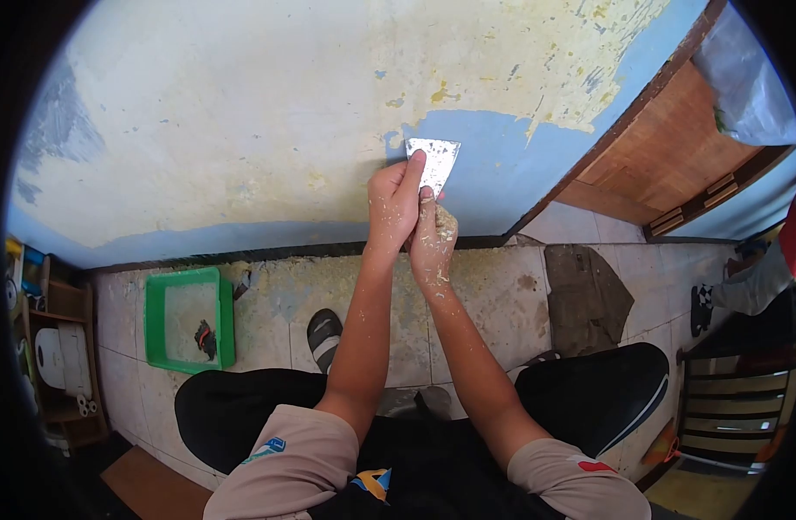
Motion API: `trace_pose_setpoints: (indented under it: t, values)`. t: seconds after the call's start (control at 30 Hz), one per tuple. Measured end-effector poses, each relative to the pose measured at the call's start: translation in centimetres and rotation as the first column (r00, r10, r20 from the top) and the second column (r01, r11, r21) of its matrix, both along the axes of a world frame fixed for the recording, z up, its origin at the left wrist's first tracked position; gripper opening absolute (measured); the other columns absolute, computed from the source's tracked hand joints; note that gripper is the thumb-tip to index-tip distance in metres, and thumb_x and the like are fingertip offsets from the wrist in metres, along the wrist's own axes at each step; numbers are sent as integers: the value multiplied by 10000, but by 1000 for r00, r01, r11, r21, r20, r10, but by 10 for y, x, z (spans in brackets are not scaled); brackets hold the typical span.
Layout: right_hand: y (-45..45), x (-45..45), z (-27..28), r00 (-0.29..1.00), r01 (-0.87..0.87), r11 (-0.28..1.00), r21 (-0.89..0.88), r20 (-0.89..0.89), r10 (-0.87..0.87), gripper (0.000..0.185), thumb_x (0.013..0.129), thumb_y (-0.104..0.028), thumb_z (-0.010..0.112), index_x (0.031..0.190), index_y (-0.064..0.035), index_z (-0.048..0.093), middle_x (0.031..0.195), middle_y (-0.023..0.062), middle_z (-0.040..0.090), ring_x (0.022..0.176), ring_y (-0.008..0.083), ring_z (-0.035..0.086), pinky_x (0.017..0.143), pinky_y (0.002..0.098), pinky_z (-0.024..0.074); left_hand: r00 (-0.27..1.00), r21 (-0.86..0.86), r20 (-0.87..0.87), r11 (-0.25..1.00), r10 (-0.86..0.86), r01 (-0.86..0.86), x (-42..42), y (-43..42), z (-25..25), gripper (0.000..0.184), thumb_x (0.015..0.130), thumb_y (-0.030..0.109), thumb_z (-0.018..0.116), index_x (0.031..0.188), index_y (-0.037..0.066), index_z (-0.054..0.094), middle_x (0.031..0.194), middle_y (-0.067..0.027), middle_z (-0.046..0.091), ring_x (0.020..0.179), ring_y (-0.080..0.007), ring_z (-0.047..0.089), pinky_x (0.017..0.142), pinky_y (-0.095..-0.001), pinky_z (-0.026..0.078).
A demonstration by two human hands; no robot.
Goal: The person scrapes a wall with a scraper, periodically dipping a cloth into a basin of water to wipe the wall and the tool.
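Both hands grip a putty knife [441, 165] with a wide, paint-speckled metal blade, held up against the wall [268, 113]. My left hand [393, 201] is closed at the blade's left side, its thumb lying on the metal. Lower and to the right, my right hand [434, 238] is closed round the handle, which its fingers hide, with the thumb pressed on the base of the blade. Paint flakes cling to the right hand and forearm. The blade's edge lies over blue paint, just below a scraped cream area.
A green tray [226, 321] with a dark object in it stands on the tiled floor at left. Flakes litter the floor along the wall. A dark flattened sheet [584, 299] lies at right, near a wooden door [649, 139]. Shelves [69, 347] stand far left; another person's leg [753, 289] shows far right.
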State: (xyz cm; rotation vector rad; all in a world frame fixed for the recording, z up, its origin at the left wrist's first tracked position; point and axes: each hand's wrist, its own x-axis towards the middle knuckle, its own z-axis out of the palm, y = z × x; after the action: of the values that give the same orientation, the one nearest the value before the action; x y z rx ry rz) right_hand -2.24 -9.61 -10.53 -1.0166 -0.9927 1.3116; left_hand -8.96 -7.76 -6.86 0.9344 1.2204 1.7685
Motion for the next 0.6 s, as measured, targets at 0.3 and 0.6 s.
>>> trace_pose_setpoints:
  t: [0.3,0.6]
  values:
    - [7,3,-3,1000,-1,995,100,14,-1,461,1059,-360,578,704,-65,566,579,-47,496,476,38,403,412,259,282,996,-31,48,997,78,-76,7,-1,13,469,1040,329,599,825,-68,726,662,-82,676,576,-132,647,524,-278,484]
    - [9,6,22,998,-67,998,7,-13,67,518,1059,-335,575,640,-43,488,587,-46,440,559,56,371,483,294,288,996,5,58,997,74,-74,7,2,24,431,1026,350,628,894,-46,735,721,-77,685,606,-147,670,526,-274,516]
